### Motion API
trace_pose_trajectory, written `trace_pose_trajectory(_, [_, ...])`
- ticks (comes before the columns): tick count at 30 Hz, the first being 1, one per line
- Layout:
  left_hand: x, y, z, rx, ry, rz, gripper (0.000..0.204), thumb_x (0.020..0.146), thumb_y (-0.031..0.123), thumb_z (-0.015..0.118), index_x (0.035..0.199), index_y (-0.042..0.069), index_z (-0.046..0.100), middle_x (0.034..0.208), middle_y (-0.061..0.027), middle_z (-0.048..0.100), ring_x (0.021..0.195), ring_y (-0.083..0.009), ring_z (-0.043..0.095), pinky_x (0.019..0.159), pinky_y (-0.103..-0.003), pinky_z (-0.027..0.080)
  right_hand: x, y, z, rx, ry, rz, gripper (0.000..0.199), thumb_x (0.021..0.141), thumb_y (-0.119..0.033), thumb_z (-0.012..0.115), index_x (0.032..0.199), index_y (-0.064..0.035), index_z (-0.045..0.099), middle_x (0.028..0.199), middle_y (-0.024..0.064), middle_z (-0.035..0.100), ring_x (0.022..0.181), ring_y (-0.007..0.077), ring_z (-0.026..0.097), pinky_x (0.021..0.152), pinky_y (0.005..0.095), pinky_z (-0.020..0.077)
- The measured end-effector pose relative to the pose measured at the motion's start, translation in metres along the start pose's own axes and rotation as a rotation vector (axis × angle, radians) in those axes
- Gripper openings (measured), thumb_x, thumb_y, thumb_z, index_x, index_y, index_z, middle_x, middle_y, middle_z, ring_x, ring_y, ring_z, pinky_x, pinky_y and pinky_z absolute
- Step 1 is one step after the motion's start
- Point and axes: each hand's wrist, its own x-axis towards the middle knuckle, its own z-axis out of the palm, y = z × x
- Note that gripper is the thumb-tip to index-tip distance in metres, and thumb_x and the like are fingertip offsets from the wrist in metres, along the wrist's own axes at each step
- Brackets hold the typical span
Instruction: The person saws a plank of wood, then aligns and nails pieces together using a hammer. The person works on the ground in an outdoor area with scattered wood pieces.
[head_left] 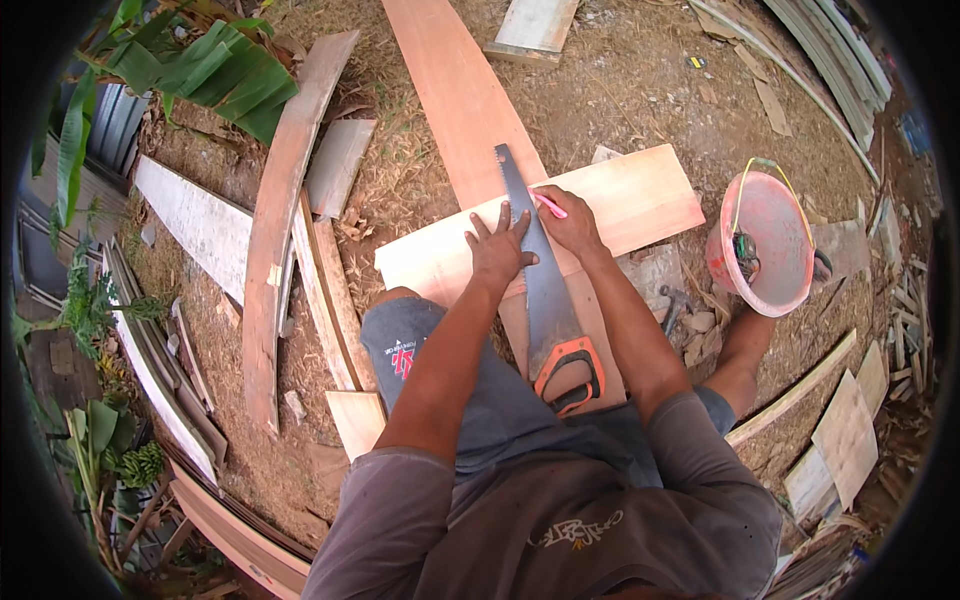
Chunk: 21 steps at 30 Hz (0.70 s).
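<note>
We note left grip point(497, 251) spread over the saw point(548, 292) across the board point(642, 196), right grip point(573, 222) closed on a pink pen point(551, 206). Marking seems underway; the board lies uncut.

A long reddish plank point(450, 90) carries a paler board point(645, 197) laid crosswise, overhanging both side edges; a saw point(549, 290) rests on that board, tip toward the plank's far end.
</note>
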Motion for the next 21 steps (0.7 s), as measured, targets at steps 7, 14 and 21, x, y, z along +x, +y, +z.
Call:
trace_pose_trajectory(7, [0.000,0.002,-0.003,-0.005,-0.050,-0.012,0.102,0.082,0.055,0.080,0.165,0.037,0.024,0.175,-0.0028,0.010,0.152,-0.0601,0.011,0.118,-0.073,0.027,-0.010,0.007,-0.025,0.211,-0.163,0.282,0.022,0.092,-0.017,0.066,0.108,-0.0063,0.075,0.097,0.0134,0.076,0.088,0.0246,0.072,0.077,0.0361,0.0561])
trace_pose_trajectory(14, [0.000,0.003,-0.002,-0.004,-0.052,-0.026,0.103,0.081,0.057,0.079,0.165,0.039,0.023,0.176,-0.0012,0.008,0.153,-0.0592,0.010,0.119,-0.071,0.027,-0.088,0.007,-0.056,0.276,-0.253,0.459,0.022,0.092,-0.019,0.067,0.107,-0.0039,0.074,0.084,0.0075,0.071,0.076,0.0141,0.063,0.071,0.0328,0.0525])
trace_pose_trajectory(21, [0.001,0.003,0.002,-0.019,-0.039,-0.021,0.099,0.083,0.056,0.079,0.164,0.038,0.025,0.175,-0.0018,0.011,0.153,-0.0589,0.011,0.120,-0.071,0.026,-0.130,-0.007,-0.074,0.163,-0.227,0.391,0.018,0.093,-0.019,0.065,0.100,-0.0050,0.073,0.082,0.0099,0.070,0.076,0.0191,0.065,0.072,0.0343,0.0526])
